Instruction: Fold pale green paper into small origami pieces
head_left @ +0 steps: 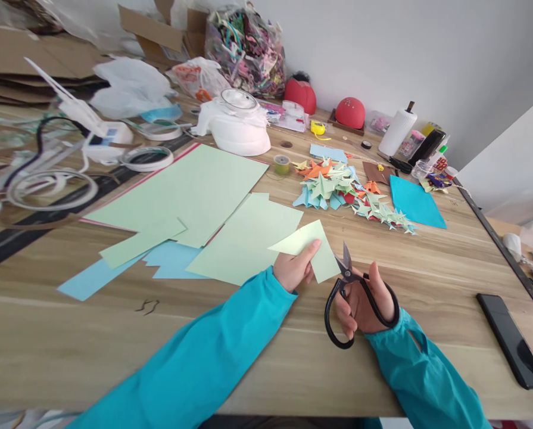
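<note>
Between the thumb and fingers of my left hand [296, 268] is a small piece of pale green paper [326, 262], with a pointed end to the left. My right hand [368, 301] grips black-handled scissors [347, 271], their blades parted beside the paper's right edge. Whether a blade touches the paper, I cannot tell. Under and left of my left hand lies a larger pale green sheet [243, 241]. Beyond my hands, a pile of folded paper stars [324, 185] in green, orange, blue and red spreads over the table.
Big green sheets [181, 185] and blue strips [99, 280] lie to the left. A turquoise cloth [415, 202] is at the right, a black phone [511, 339] near the right edge. Tape rolls [146, 159], a white bundle [239, 128] and red pincushions [350, 113] stand farther back.
</note>
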Available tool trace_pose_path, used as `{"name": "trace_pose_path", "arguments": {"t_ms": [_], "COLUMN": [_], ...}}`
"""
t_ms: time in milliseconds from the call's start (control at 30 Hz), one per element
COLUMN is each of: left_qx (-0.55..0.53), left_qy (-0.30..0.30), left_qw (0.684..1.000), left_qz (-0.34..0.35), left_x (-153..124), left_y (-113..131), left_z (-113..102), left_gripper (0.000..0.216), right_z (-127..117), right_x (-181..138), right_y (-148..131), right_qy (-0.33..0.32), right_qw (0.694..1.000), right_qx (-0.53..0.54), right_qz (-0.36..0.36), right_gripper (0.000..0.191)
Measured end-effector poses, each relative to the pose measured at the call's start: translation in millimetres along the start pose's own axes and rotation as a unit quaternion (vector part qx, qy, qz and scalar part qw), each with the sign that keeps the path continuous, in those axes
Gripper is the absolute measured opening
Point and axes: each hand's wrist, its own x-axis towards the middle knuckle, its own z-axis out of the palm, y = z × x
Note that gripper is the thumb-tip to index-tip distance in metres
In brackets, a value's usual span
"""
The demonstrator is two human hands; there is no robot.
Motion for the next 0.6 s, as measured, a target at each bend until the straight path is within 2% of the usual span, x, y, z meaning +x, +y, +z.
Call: {"name": "trace_pose_path", "arguments": {"t_ms": [133, 300, 467, 600], "left_qx": [-0.020, -0.079, -0.055, -0.062], "left_qy": [-0.029, -0.068, -0.104, -0.111], "left_qw": [0.999, 0.990, 0.990, 0.989], "left_qz": [-0.025, -0.091, -0.072, -0.077], "left_x": [1.3, 2.9, 1.1, -0.4], "left_y": [2.8, 2.5, -1.8, -1.4], "left_z": [-2.5, -1.8, -1.2, -0.7], "left_gripper": [0.053, 0.046, 0.052, 0.053], "right_z": [0.1, -1.9, -3.0, -2.8], "right_x": [-1.2, -1.5, -1.0, -0.9], "right_y": [-0.6, -2.7, -4.2, -4.0], "right_qy": [0.016, 0.012, 0.001, -0.023], "right_qw": [1.000, 0.998, 0.999, 0.999], "right_qx": [-0.019, -0.036, -0.014, 0.003], "right_qz": [0.017, 0.055, 0.046, 0.038], "right_gripper": [0.073, 0.074, 0.067, 0.063]}}
